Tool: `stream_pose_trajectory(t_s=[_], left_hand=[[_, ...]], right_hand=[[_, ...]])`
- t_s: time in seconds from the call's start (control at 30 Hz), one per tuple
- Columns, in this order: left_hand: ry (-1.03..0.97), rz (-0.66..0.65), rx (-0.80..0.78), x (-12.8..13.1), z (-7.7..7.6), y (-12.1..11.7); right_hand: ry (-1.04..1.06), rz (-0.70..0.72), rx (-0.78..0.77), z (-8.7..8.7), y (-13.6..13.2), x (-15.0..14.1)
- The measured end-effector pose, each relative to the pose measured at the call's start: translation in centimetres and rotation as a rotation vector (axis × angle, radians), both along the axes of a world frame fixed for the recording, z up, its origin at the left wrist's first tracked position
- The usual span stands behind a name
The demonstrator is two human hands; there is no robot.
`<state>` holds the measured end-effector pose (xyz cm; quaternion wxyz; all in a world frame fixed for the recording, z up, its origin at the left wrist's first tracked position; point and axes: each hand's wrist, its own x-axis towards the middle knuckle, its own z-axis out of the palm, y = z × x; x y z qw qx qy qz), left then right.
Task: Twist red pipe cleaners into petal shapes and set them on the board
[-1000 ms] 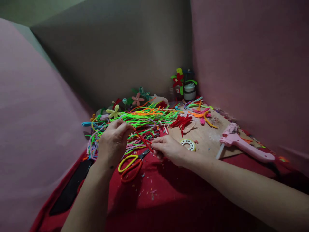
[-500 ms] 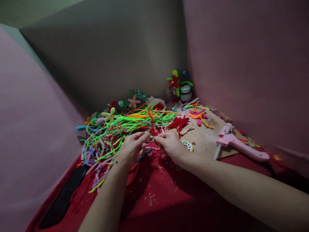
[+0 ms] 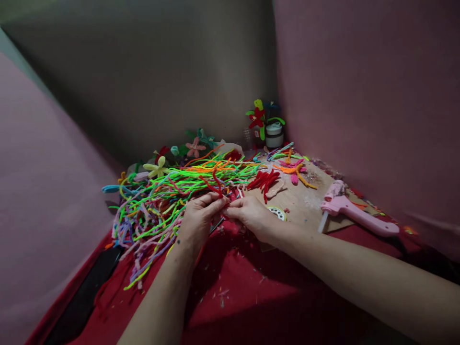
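Note:
Fingertips of my left hand [image 3: 203, 211] and my right hand [image 3: 247, 213] meet over the table, both closed in a pinch. Between them is a red pipe cleaner [image 3: 217, 184], its fuzzy ends sticking up above my left fingers; the pinched part is hidden. Just behind my hands spreads a large heap of coloured pipe cleaners [image 3: 172, 184], mostly green. A bunch of short red pipe cleaner pieces [image 3: 264, 179] lies on the cardboard [image 3: 305, 206] beyond my right hand. Below my fingers shows part of a pair of scissors [image 3: 216, 225], largely covered.
A pink glue gun [image 3: 354, 215] lies at the right. Pipe-cleaner flowers [image 3: 195, 147] stand along the back, near a lidded white jar [image 3: 274, 135]. A round white disc with holes [image 3: 277, 214] is by my right wrist. A dark flat object [image 3: 86, 292] lies at the left edge.
My hands have come closer together, fingertips now touching. The red pipe cleaner has tilted left, with two ends spread apart above my left hand. The view has shifted slightly.

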<state>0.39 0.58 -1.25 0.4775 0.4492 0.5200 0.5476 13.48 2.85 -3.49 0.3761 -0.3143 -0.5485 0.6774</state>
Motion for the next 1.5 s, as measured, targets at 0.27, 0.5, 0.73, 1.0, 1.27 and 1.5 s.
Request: stream_pose_trajectory(t_s=[0.27,0.5,0.73,1.0,1.27,1.5], left_hand=[[-0.103,0.035,0.065,-1.1,0.5,-0.2],[-0.062,-0.009,0.092,-1.2,0.3,-0.3],[-0.216,0.003,0.065,-0.8,0.5,-0.5],[-0.099,0.023,0.013,-0.8,0.5,-0.6],[-0.266,0.098,0.036,-0.7,0.5,-0.5],[-0.209,0.113,0.04,-1.1,0.9,-0.5]], right_hand=[[0.286,0.3,-0.279,0.4,0.0,0.3],[0.16,0.179,-0.132,0.2,-0.3,-0.3],[0.081,0.032,0.016,-0.6,-0.2,-0.5],[0.09,0.079,-0.077,0.3,-0.4,-0.3],[-0.011,0.039,-0.066,0.1,-0.4,-0.5],[0.026,0.071,-0.064,0.3,-0.8,-0.3]])
